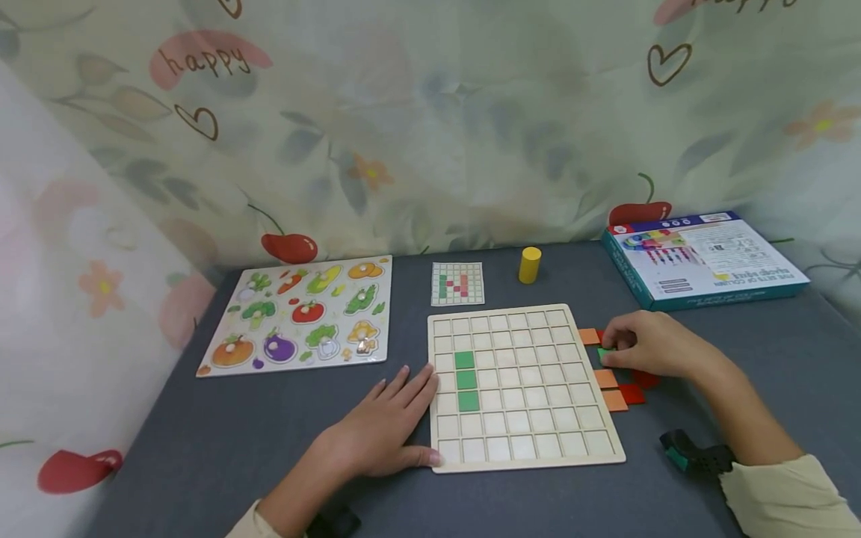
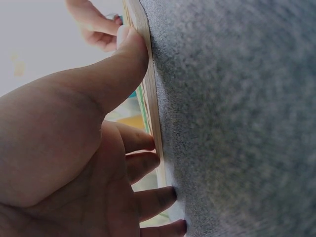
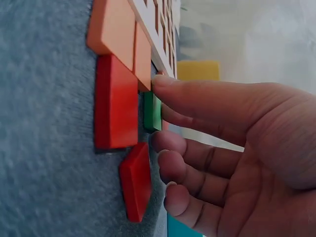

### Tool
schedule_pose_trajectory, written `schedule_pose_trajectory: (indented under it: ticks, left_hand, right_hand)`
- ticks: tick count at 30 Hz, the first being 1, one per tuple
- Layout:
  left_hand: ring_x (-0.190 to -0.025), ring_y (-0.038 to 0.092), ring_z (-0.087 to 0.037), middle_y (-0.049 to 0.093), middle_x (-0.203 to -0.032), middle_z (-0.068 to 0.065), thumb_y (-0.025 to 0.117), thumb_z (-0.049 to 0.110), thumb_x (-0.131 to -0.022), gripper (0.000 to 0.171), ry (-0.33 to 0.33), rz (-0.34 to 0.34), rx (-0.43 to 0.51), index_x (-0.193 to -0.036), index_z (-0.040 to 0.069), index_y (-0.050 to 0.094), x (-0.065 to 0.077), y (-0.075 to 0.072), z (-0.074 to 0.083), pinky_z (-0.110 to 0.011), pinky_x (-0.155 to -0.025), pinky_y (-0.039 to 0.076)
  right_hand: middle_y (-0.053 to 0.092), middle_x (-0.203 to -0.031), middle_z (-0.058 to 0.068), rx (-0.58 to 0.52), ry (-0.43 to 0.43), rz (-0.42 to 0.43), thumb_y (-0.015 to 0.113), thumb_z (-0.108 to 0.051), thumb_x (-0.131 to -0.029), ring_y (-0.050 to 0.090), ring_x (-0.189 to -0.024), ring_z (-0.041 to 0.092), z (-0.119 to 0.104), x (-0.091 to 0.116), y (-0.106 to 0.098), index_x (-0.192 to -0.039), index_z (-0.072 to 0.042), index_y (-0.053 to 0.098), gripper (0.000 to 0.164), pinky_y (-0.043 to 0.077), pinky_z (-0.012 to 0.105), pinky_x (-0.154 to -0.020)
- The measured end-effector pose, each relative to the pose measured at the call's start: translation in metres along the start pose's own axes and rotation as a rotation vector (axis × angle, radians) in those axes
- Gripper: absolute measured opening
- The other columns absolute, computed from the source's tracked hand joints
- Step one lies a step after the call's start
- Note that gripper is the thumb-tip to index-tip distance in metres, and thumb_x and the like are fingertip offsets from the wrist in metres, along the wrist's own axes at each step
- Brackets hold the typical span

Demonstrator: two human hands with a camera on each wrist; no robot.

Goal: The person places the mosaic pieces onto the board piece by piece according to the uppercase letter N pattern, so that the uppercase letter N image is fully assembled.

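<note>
A pale wooden grid board (image 1: 518,441) lies on the dark tabletop, with three green square tiles (image 1: 467,380) in one column of its cells. My left hand (image 1: 377,433) rests against the board's left edge, fingers spread, thumb at the near corner. Beyond the right edge, my right hand (image 1: 649,345) pinches a green tile (image 3: 153,111) between thumb and index finger, low at the table. Around it lie orange tiles (image 1: 615,401) and red tiles (image 1: 632,394); the hand partly covers some of these.
Behind the board stand a small printed pattern card (image 1: 457,299) and a yellow cylinder (image 1: 529,265). A vegetable puzzle board (image 1: 343,299) lies at the back left. At the back right is a flat teal-sided box (image 1: 726,261). A patterned cloth hangs behind the table.
</note>
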State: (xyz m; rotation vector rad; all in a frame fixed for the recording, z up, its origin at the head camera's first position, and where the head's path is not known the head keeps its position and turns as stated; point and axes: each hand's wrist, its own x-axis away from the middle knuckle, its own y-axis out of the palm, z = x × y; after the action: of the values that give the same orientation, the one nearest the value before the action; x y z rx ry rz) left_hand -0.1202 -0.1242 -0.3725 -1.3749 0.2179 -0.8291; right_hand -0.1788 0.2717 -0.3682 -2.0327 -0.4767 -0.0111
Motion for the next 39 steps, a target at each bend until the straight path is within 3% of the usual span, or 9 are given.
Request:
schedule_pose_trajectory:
  ticks: [11, 19, 29, 39]
  left_hand:
    - [-0.135, 0.003, -0.028, 0.001, -0.151, 0.001, 0.042, 0.070, -0.076, 0.095, 0.013, 0.011, -0.004, -0.147, 0.017, 0.006, 0.000, 0.002, -0.002, -0.053, -0.102, 0.016]
    - [-0.135, 0.003, -0.028, 0.002, -0.151, 0.001, 0.042, 0.070, -0.076, 0.095, 0.013, 0.010, 0.001, -0.147, 0.017, 0.007, 0.000, 0.001, -0.002, -0.053, -0.102, 0.017]
    - [-0.135, 0.004, -0.028, 0.002, -0.151, 0.001, 0.043, 0.070, -0.076, 0.095, 0.012, 0.015, 0.005, -0.147, 0.017, 0.007, 0.000, 0.002, -0.002, -0.054, -0.101, 0.017]
    - [-0.135, 0.003, -0.027, 0.002, -0.151, 0.001, 0.043, 0.070, -0.076, 0.095, 0.008, 0.007, 0.004, -0.147, 0.017, 0.007, -0.001, 0.002, -0.002, -0.053, -0.102, 0.016]
  right_hand:
    - [0.051, -0.068, -0.001, 0.011, 0.014, 0.052, 0.073, -0.027, -0.076, 0.046, -0.063, 0.015, -0.003, -0.001, 0.001, -0.082, -0.012, 0.060, 0.021, 0.038, 0.031, -0.056]
    - [0.056, -0.072, 0.001, -0.104, 0.031, 0.078, 0.067, -0.015, -0.081, 0.052, -0.063, 0.016, -0.007, 0.002, -0.002, -0.085, -0.007, 0.062, 0.010, 0.044, 0.031, -0.056]
    - [0.059, -0.075, 0.001, -0.172, 0.038, 0.080, 0.068, -0.022, -0.082, 0.056, -0.065, 0.016, -0.012, 0.001, -0.002, -0.087, -0.007, 0.064, 0.016, 0.048, 0.030, -0.059]
    - [0.060, -0.074, 0.000, -0.217, -0.048, 0.102, 0.068, -0.017, -0.081, 0.054, -0.065, 0.017, -0.032, 0.000, 0.018, -0.083, -0.012, 0.066, 0.006, 0.046, 0.030, -0.058]
